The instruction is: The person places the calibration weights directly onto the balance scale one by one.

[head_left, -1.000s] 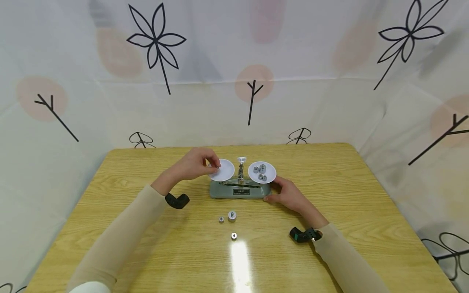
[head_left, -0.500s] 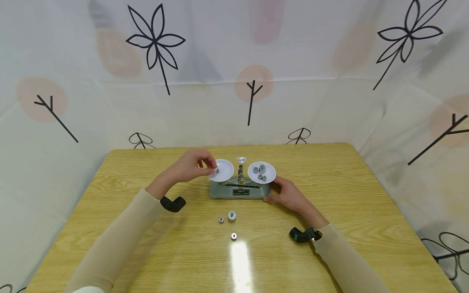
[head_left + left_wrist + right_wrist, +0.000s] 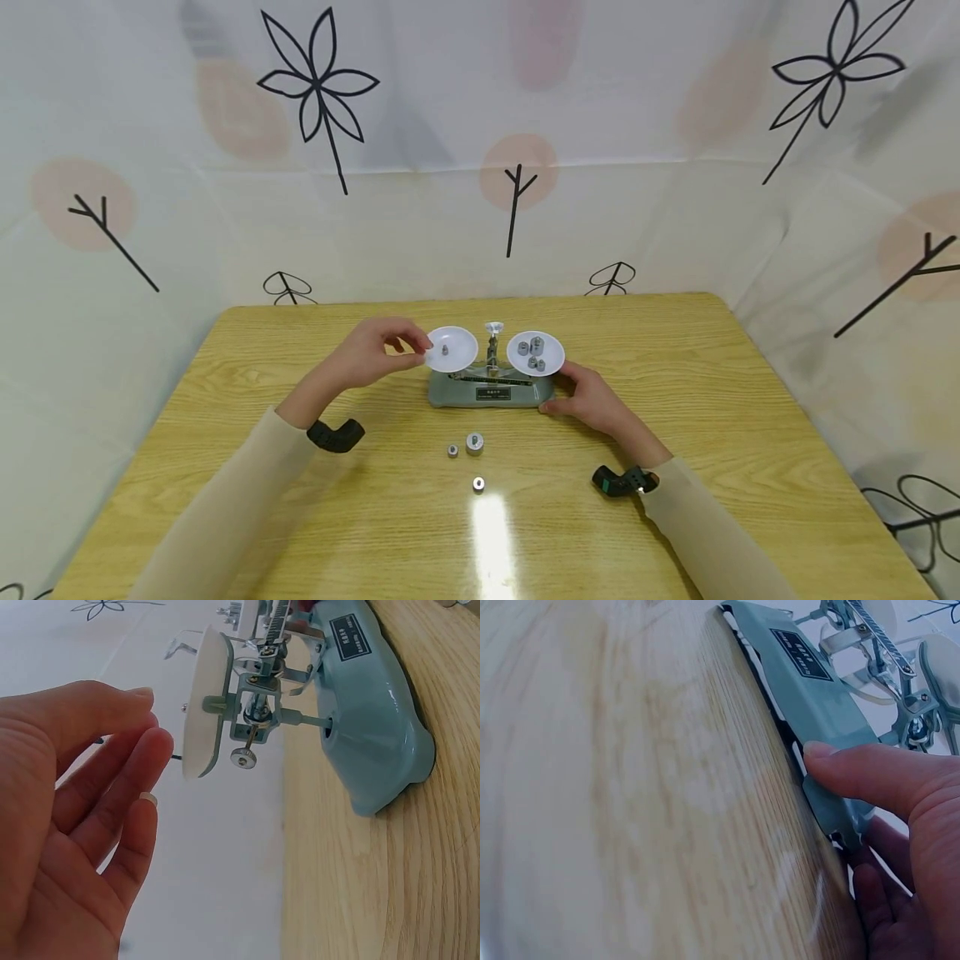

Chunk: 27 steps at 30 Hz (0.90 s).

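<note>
A grey-green balance scale (image 3: 492, 393) with two white pans stands on the table. My left hand (image 3: 378, 354) is beside the left pan (image 3: 461, 358), its fingers loosely bent with nothing between them. One small metal weight (image 3: 445, 350) sits in that pan. Several weights (image 3: 537, 345) stand in the right pan (image 3: 555, 354). My right hand (image 3: 588, 400) grips the right end of the scale's base, the thumb on its front edge and the fingers round the far side, as the right wrist view shows. In the left wrist view the fingertips are close to the white pan (image 3: 202, 712).
On the wooden table (image 3: 360, 517), in front of the scale, stand a larger weight (image 3: 475, 444), a small weight (image 3: 453, 451) beside it and another small weight (image 3: 478, 484) nearer to me. A patterned cloth (image 3: 420, 233) hangs behind the table.
My left hand has let go of the small weight, leaving it in the left pan, and has drawn back to the left. The right hand has stayed on the base.
</note>
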### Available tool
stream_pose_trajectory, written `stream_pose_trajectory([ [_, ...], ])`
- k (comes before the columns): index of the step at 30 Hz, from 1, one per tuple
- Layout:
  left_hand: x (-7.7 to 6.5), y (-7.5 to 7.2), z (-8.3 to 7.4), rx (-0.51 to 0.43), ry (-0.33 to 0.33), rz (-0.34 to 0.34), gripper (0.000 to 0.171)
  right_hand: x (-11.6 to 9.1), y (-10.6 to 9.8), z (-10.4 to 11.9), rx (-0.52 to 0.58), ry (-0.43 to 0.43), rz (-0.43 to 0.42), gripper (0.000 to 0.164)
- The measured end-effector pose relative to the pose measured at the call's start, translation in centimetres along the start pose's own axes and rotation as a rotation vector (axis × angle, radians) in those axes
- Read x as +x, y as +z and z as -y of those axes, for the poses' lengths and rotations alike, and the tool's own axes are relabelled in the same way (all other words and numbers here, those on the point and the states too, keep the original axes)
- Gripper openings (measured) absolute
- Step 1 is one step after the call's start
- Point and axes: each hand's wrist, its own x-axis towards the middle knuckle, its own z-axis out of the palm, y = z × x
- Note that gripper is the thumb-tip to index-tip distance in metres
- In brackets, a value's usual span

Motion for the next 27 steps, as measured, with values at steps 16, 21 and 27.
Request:
stream_pose_trajectory([
  [16,-2.9,0.6,0.5,-0.041,-0.035,-0.014,0.012,1.2,0.8,-4.6,0.011,-0.026,-0.016,0.069],
  [21,-3.6,1.6,1.1,-0.062,-0.051,0.007,0.010,1.1,0.7,-4.7,0.024,-0.017,-0.015,0.069],
  [27,-4.3,2.6,1.4,-0.097,-0.042,0.023,0.011,1.1,0.8,-4.7,0.034,-0.012,-0.011,0.068],
])
